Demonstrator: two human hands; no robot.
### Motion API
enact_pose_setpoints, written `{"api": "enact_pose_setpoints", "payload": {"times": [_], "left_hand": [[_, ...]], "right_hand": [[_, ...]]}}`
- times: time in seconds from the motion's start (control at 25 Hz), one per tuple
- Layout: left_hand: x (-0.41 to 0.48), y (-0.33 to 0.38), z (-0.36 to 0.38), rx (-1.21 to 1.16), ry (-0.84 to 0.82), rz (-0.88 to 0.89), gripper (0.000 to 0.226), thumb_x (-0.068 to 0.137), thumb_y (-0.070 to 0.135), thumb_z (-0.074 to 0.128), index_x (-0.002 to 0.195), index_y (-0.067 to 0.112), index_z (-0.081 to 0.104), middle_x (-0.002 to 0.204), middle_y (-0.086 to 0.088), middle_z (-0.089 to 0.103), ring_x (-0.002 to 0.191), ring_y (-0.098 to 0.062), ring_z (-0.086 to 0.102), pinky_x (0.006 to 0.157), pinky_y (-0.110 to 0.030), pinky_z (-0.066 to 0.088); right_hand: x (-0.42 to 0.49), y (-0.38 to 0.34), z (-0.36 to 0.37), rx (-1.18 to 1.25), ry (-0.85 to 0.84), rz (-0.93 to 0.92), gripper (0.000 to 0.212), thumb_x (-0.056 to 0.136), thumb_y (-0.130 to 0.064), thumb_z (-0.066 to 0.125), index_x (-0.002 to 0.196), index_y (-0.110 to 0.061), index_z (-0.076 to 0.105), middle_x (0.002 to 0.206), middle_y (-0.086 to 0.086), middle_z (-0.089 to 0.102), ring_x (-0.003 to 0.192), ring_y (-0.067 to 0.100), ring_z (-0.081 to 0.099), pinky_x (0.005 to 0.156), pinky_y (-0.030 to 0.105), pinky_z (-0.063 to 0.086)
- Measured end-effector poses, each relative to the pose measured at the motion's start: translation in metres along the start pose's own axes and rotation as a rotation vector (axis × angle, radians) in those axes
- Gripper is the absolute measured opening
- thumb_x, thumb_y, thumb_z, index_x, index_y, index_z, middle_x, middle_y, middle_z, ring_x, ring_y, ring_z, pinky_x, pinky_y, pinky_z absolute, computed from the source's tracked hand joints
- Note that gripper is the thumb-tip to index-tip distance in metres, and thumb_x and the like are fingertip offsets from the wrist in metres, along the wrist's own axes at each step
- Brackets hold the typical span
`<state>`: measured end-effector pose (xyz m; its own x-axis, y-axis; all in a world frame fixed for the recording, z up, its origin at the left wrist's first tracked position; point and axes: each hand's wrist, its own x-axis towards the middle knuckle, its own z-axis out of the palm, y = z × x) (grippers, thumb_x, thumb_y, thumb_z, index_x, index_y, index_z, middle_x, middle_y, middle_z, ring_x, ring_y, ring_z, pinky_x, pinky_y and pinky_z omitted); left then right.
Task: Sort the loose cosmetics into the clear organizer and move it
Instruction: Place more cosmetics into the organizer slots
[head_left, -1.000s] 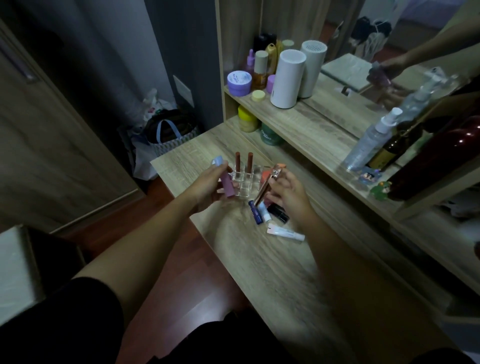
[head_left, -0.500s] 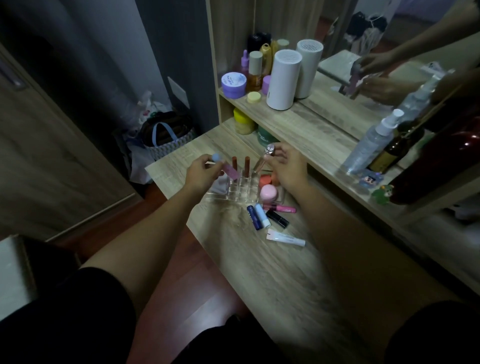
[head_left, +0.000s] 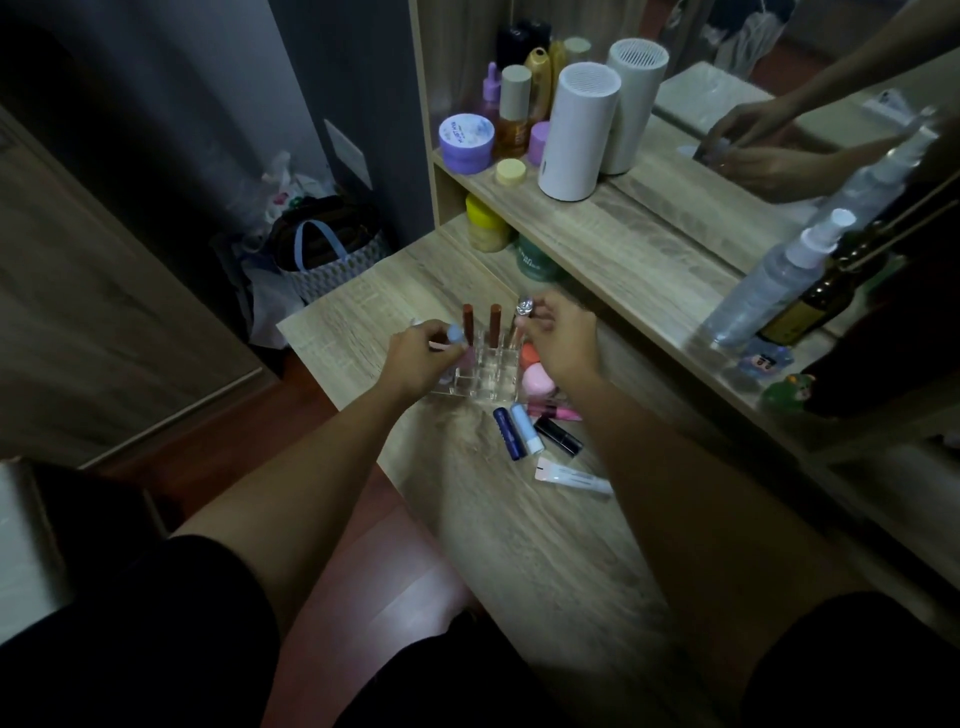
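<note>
Clear organizer (head_left: 480, 376) half hidden behind both hands' grip.

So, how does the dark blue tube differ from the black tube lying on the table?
The dark blue tube is longer and slimmer; the black tube is shorter and thicker. The blue one points roughly toward the clear plastic organizer, while the black one lies more slanted to the right. Both lie flat and loose on the wooden table, touched by neither hand.
</note>
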<state>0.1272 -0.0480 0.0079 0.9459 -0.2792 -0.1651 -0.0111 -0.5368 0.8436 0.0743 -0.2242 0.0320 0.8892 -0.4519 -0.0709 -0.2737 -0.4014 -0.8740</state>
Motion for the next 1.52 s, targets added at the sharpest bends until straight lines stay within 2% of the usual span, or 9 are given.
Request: {"api": "enact_pose_setpoints", "payload": {"times": [0.16, 0.4, 0.68, 0.84, 0.92, 1.04, 1.16, 1.24, 1.52], "left_hand": [[-0.001, 0.001, 0.008, 0.103, 0.001, 0.033, 0.022, 0.083, 0.016, 0.07, 0.101, 0.004, 0.067, 0.106, -0.018, 0.064, 0.088, -0.026, 0.069, 0.078, -0.042, 0.061], [0.002, 0.003, 0.013, 0.144, 0.041, 0.034, 0.022, 0.08, 0.016, 0.072, 0.095, 0.002, 0.064, 0.103, -0.02, 0.065, 0.087, -0.028, 0.068, 0.079, -0.046, 0.059], [0.007, 0.001, 0.014, 0.166, 0.025, 0.01, 0.033, 0.079, 0.022, 0.074, 0.102, 0.003, 0.061, 0.108, -0.015, 0.062, 0.086, -0.022, 0.067, 0.073, -0.029, 0.056], [-0.013, -0.001, 0.018, -0.026, 0.165, -0.047, 0.034, 0.078, 0.018, 0.075, 0.1, 0.01, 0.051, 0.08, 0.007, 0.054, 0.067, -0.004, 0.055, 0.054, -0.01, 0.04], [-0.036, -0.009, 0.03, -0.038, 0.23, 0.046, 0.021, 0.081, 0.013, 0.07, 0.084, 0.014, 0.049, 0.067, 0.011, 0.05, 0.058, 0.0, 0.047, 0.052, -0.009, 0.039], [-0.072, -0.023, 0.053, 0.174, -0.023, 0.365, 0.008, 0.083, 0.01, 0.067, 0.08, 0.007, 0.061, 0.072, -0.004, 0.062, 0.063, -0.013, 0.052, 0.065, -0.024, 0.05], [-0.093, -0.03, 0.073, 0.411, -0.338, 0.777, 0.017, 0.084, 0.012, 0.069, 0.098, 0.002, 0.071, 0.095, -0.017, 0.072, 0.085, -0.028, 0.067, 0.079, -0.036, 0.056], [-0.099, -0.03, 0.083, 0.511, -0.384, 0.996, 0.026, 0.078, 0.008, 0.075, 0.103, 0.001, 0.072, 0.101, -0.018, 0.074, 0.089, -0.03, 0.071, 0.08, -0.037, 0.06], [-0.103, -0.035, 0.083, 0.617, -0.339, 1.05, 0.026, 0.074, 0.008, 0.079, 0.098, 0.002, 0.073, 0.083, -0.015, 0.075, 0.074, -0.027, 0.071, 0.065, -0.028, 0.06]], "right_hand": [[0.004, 0.01, 0.007, -0.121, -0.048, 0.003, 0.032, 0.086, -0.008, 0.066, 0.117, -0.009, 0.063, 0.11, 0.008, 0.071, 0.091, 0.008, 0.061, 0.076, 0.013, 0.043], [0.011, 0.01, 0.009, -0.189, -0.102, -0.007, 0.033, 0.085, -0.008, 0.067, 0.118, -0.009, 0.063, 0.11, 0.008, 0.071, 0.087, 0.006, 0.059, 0.076, 0.015, 0.047], [0.012, 0.005, -0.001, -0.164, -0.175, 0.027, 0.043, 0.082, -0.003, 0.069, 0.124, -0.003, 0.058, 0.111, 0.011, 0.067, 0.091, 0.012, 0.057, 0.087, 0.018, 0.045], [0.003, 0.009, -0.016, -0.199, -0.126, -0.006, 0.038, 0.081, -0.001, 0.068, 0.118, -0.004, 0.06, 0.089, -0.004, 0.06, 0.078, 0.007, 0.055, 0.078, 0.018, 0.048], [-0.008, 0.02, -0.027, -0.262, -0.083, -0.076, 0.023, 0.081, -0.002, 0.066, 0.103, -0.006, 0.064, 0.077, -0.006, 0.056, 0.068, 0.006, 0.051, 0.068, 0.021, 0.048], [-0.031, 0.047, -0.041, -0.418, -0.097, -0.14, 0.007, 0.082, -0.009, 0.067, 0.087, -0.005, 0.063, 0.078, 0.004, 0.06, 0.069, 0.014, 0.052, 0.067, 0.031, 0.05], [-0.048, 0.071, -0.052, -0.622, -0.234, -0.139, 0.014, 0.087, -0.01, 0.06, 0.096, -0.002, 0.066, 0.097, 0.015, 0.066, 0.082, 0.023, 0.058, 0.075, 0.031, 0.047], [-0.053, 0.079, -0.055, -0.694, -0.33, -0.145, 0.024, 0.091, -0.007, 0.053, 0.111, -0.001, 0.066, 0.112, 0.018, 0.065, 0.1, 0.028, 0.06, 0.087, 0.031, 0.045], [-0.053, 0.083, -0.04, -0.893, -0.435, -0.123, 0.04, 0.092, -0.003, 0.049, 0.131, -0.011, 0.053, 0.124, 0.014, 0.058, 0.112, 0.027, 0.056, 0.095, 0.032, 0.046]]}}
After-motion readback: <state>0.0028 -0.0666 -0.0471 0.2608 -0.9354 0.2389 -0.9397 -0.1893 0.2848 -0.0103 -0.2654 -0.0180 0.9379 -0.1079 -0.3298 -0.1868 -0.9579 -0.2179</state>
